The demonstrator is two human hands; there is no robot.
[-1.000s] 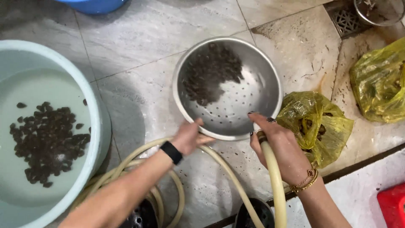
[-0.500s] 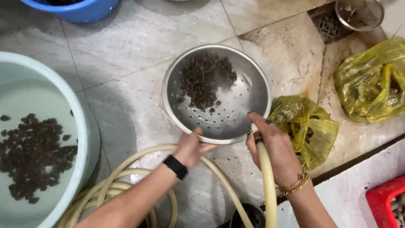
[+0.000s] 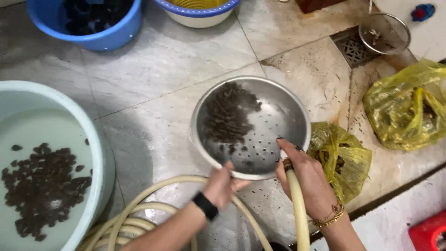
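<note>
A round metal colander (image 3: pixel 288 109) sits tilted on the tiled floor, with a heap of small dark shells (image 3: pixel 227 116) on its left inner side. My left hand (image 3: pixel 222 185), with a black band on the wrist, grips the colander's near rim. My right hand (image 3: pixel 306 179), with a gold bracelet, holds the end of a cream hose (image 3: pixel 299 218), its nozzle just over the colander's near right rim. The hose coils on the floor at the lower left.
A pale green tub (image 3: pixel 100 162) of water with dark shells stands at left. A blue basin (image 3: pixel 109 39) and a white bowl (image 3: pixel 200 16) lie at the back. Two yellow plastic bags (image 3: pixel 344 158) (image 3: pixel 406 107), a floor drain (image 3: pixel 353 49), a small strainer (image 3: pixel 384 32) and a red crate (image 3: pixel 427 232) are at right.
The colander has been tipped up on its near rim by my left hand, and the shells have slid to its left side. My right hand stays at the rim with the hose.
</note>
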